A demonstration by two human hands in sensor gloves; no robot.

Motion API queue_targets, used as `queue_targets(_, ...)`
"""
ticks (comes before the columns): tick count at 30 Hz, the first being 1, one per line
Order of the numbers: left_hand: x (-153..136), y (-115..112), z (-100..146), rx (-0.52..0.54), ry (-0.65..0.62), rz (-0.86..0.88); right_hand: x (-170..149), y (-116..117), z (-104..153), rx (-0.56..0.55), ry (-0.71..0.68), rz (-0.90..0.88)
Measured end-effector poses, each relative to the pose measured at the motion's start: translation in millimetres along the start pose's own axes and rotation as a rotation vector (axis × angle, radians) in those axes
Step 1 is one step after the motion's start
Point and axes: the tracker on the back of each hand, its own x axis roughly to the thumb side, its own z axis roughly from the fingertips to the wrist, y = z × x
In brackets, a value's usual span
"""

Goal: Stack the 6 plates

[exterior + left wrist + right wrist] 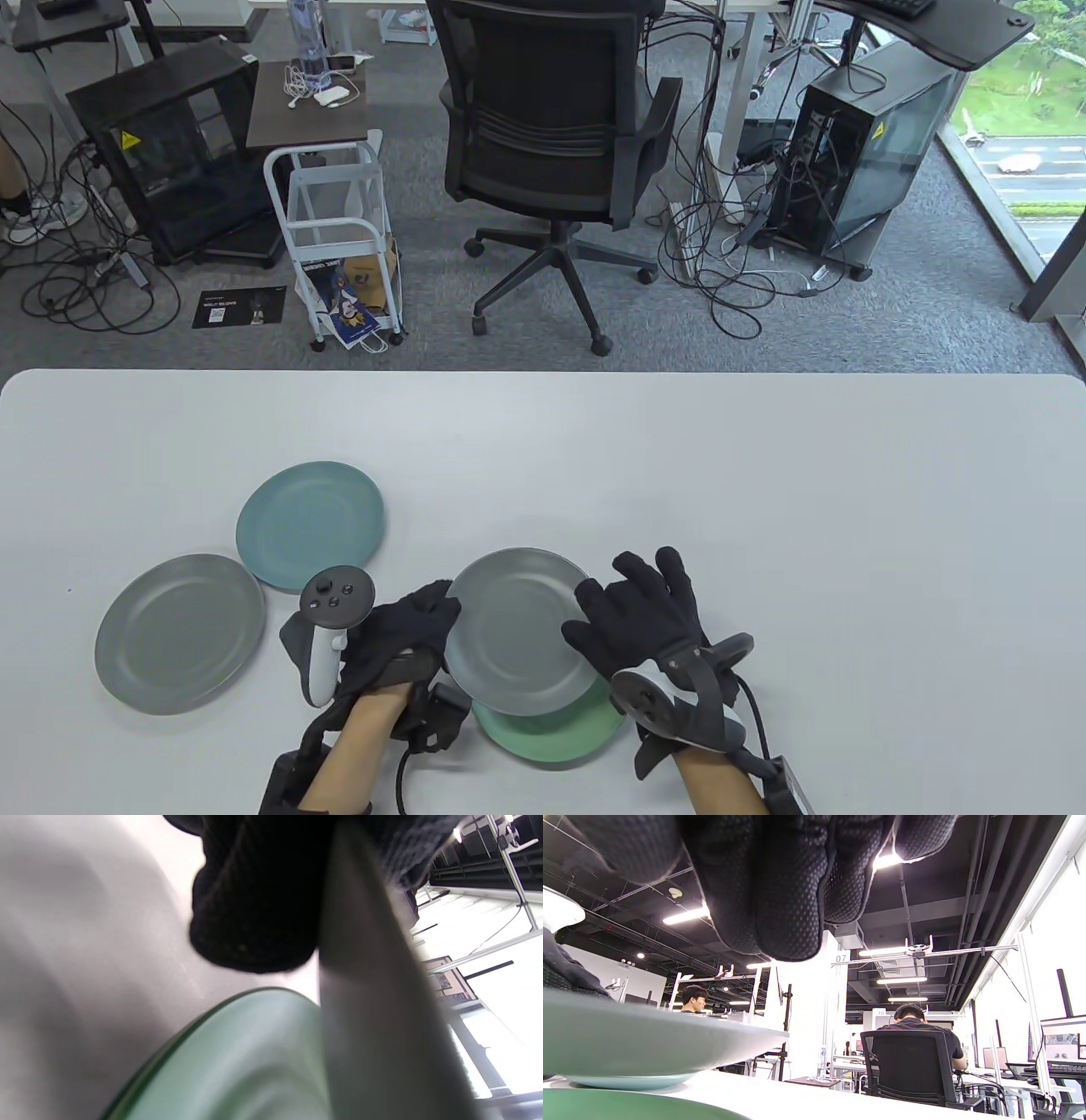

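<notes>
A white desk (679, 475) is carrying a teal plate (310, 524), a grey plate (180, 632) just beside it, and a green plate (551, 730).

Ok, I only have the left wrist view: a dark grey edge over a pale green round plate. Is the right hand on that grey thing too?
Observer: Yes. In the table view the right hand lies with fingers spread on the right side of the round grey plate, opposite the left hand.
Operator: Any other plates out?
Observer: Two, left of the hands: a round teal plate and a second grey plate, side by side on the white table.
Operator: Is the held one down flat?
Observer: No. The right wrist view shows a gap under its rim, above the green plate.
</notes>
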Motion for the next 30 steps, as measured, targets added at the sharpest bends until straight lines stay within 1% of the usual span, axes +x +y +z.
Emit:
queue_targets(11, 5.3, -8.8, -0.9, -0.052, -0.010, -0.146, 0.1, -0.6, -0.6, 0.010, 0.005, -0.012)
queue_targets(18, 4.8, -11.9, -2.3, -0.066, -0.001, -0.217, 0.0, -0.2, -0.6, 0.011, 0.005, -0.021)
queue_targets(21, 7.0, -12.1, -0.3, -0.025, 0.001, -0.304, 0.1, 0.2, -0.5, 0.013, 0.005, -0.024)
queue_targets(24, 11.8, -13.7, 3.0, 0.035, -0.005, -0.455, 0.5, 0.7, -0.5, 0.018, 0.004, -0.027)
queue_targets(26, 14.6, -14.6, 5.3, 0.072, -0.003, -0.505, 0.8, 0.6, -0.6, 0.020, 0.002, -0.026)
queue_targets(28, 15.8, -14.1, 6.5, 0.090, 0.000, -0.520, 0.8, 0.6, -0.7, 0.021, 0.002, -0.027)
queue_targets(30, 16.9, -10.2, 7.7, 0.143, 0.005, -0.542, 0.8, 0.8, -0.6, 0.022, 0.003, -0.028)
